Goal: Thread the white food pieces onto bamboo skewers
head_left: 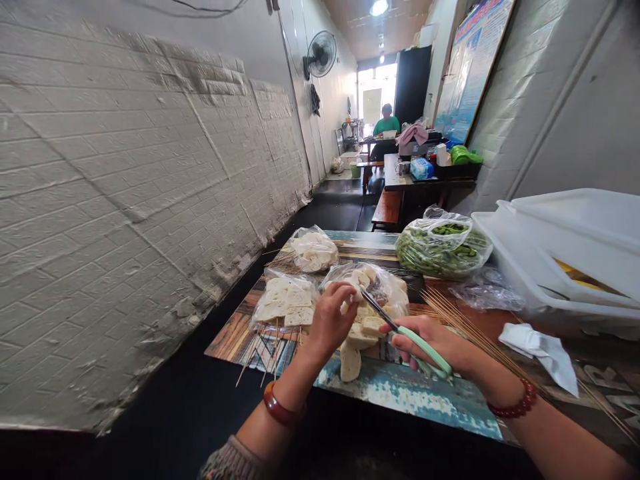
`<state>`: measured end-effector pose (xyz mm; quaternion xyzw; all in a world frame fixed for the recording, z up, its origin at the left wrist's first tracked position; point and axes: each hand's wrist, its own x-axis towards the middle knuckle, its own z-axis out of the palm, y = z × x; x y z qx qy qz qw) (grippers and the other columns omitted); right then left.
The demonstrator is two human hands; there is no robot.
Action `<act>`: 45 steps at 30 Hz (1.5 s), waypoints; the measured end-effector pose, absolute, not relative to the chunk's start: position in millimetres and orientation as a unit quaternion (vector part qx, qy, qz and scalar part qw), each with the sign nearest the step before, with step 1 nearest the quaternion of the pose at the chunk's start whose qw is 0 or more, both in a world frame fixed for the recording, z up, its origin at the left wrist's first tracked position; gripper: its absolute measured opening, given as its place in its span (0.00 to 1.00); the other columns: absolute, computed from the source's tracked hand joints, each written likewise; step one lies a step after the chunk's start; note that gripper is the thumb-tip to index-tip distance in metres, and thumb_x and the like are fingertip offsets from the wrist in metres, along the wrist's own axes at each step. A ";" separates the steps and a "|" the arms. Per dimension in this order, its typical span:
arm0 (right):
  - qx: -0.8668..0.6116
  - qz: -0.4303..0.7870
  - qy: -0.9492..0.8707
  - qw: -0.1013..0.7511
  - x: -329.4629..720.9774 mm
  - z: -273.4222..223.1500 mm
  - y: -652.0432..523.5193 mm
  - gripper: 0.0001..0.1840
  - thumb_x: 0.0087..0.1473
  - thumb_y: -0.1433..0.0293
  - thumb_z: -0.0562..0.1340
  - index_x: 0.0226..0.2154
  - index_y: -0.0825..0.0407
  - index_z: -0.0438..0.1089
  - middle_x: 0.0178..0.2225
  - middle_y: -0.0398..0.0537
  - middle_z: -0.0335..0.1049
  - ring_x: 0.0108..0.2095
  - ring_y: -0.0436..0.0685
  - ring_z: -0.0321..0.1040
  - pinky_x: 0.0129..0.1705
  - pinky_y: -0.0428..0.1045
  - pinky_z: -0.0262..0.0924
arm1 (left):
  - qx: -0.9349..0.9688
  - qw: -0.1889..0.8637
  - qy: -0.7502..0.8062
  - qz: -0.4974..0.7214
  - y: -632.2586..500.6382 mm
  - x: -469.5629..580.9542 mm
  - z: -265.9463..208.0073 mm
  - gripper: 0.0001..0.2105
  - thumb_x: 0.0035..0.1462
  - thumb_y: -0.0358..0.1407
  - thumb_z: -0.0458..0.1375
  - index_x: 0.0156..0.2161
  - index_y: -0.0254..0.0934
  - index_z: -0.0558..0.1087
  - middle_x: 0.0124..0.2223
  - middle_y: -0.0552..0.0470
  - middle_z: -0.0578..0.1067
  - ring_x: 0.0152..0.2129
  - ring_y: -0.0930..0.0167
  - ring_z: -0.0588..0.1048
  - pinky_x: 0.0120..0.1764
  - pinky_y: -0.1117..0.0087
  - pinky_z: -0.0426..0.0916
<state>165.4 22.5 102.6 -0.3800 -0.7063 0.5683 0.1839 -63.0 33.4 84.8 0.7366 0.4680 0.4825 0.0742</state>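
Note:
My right hand (431, 339) is closed around scissors (423, 345) with light green handles, their blades pointing up and left. At the blade tips, my left hand (334, 317) pinches a pale, spongy slice (356, 293), mostly hidden by the fingers. Beneath both hands is an open clear plastic bag (397, 293) holding more pale slices. One oval slice (351, 362) hangs toward the table's near side. To the left, flat pale slices (285, 300) on wooden skewers (276, 347) lie in clear plastic.
Another bag of pale pieces (314, 250) sits farther back. A bag of green vegetables (443, 247) stands beside white plastic tubs (565, 253). Loose skewers (465, 320) and a white tissue (540, 350) lie at right. A person in green (387, 123) sits far off.

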 end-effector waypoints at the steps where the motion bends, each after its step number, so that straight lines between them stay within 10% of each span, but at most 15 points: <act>1: -0.380 0.573 -0.702 0.188 164.8 101.0 23.0 0.32 0.52 0.44 0.61 0.44 0.55 0.75 0.22 0.42 0.69 0.20 0.52 0.68 0.22 0.46 0.63 | 0.740 0.067 0.471 0.476 33.0 -62.3 84.0 0.09 0.53 0.24 0.57 0.37 0.40 0.71 0.40 0.47 0.75 0.39 0.66 0.74 0.43 0.65 0.69; 11: -0.433 0.567 -0.673 0.194 172.7 79.9 34.1 0.36 0.50 0.43 0.63 0.48 0.56 0.75 0.17 0.41 0.67 0.14 0.51 0.63 0.17 0.45 0.58 | 0.773 0.058 0.438 0.455 33.5 -58.4 75.3 0.10 0.53 0.23 0.56 0.39 0.39 0.69 0.40 0.49 0.73 0.39 0.67 0.74 0.44 0.66 0.71; 22: -0.537 0.251 -0.709 0.382 194.6 68.7 60.7 0.28 0.50 0.54 0.66 0.49 0.52 0.73 0.28 0.46 0.75 0.28 0.59 0.72 0.31 0.51 0.64 | 0.759 0.011 0.562 0.330 81.4 -82.0 94.0 0.13 0.54 0.27 0.57 0.46 0.35 0.72 0.43 0.44 0.70 0.40 0.64 0.73 0.47 0.61 0.70; 29: -0.528 0.248 -0.674 0.453 159.1 43.4 71.7 0.28 0.45 0.60 0.69 0.49 0.53 0.71 0.41 0.55 0.77 0.39 0.65 0.73 0.43 0.58 0.65 | 0.822 0.026 0.522 0.228 89.5 -56.2 91.3 0.10 0.59 0.30 0.57 0.45 0.36 0.75 0.46 0.42 0.74 0.43 0.63 0.74 0.49 0.61 0.69; 45: -0.475 0.364 -0.560 0.572 213.5 33.0 97.2 0.21 0.47 0.62 0.70 0.45 0.49 0.71 0.29 0.39 0.68 0.25 0.50 0.63 0.28 0.47 0.63 | 0.877 0.103 0.459 0.098 133.3 -7.8 70.7 0.16 0.55 0.30 0.57 0.50 0.34 0.75 0.49 0.42 0.78 0.47 0.62 0.76 0.50 0.64 0.69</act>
